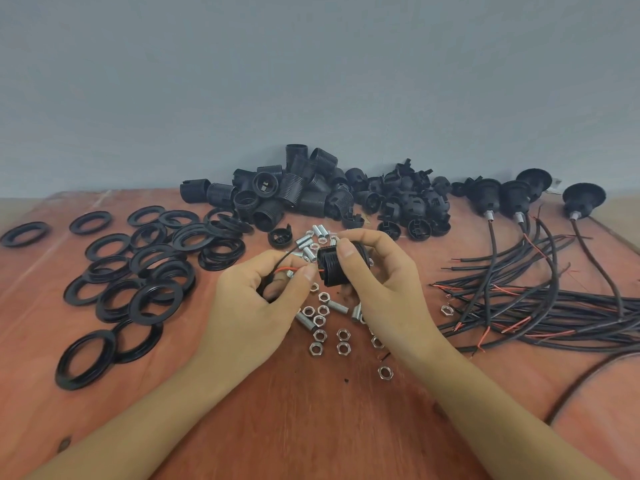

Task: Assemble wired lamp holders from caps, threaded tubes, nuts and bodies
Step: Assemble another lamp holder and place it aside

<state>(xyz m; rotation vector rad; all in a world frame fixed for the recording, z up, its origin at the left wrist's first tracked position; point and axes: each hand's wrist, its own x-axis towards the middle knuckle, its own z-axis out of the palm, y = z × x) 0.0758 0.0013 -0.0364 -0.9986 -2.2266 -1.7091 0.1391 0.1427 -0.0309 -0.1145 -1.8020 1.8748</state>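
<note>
We are gripping a black lamp holder body (331, 268) in our right hand (375, 275). Our left hand (258, 299) is pinching its red wire (287, 270) over the scattered nuts (320, 336).

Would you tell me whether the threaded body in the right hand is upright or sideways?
On its side: the threaded body shows vertical ridges, one end facing the wires in the left hand.

An assembly workbench (311, 427): sorted lamp-holder parts heaped along it.
</note>
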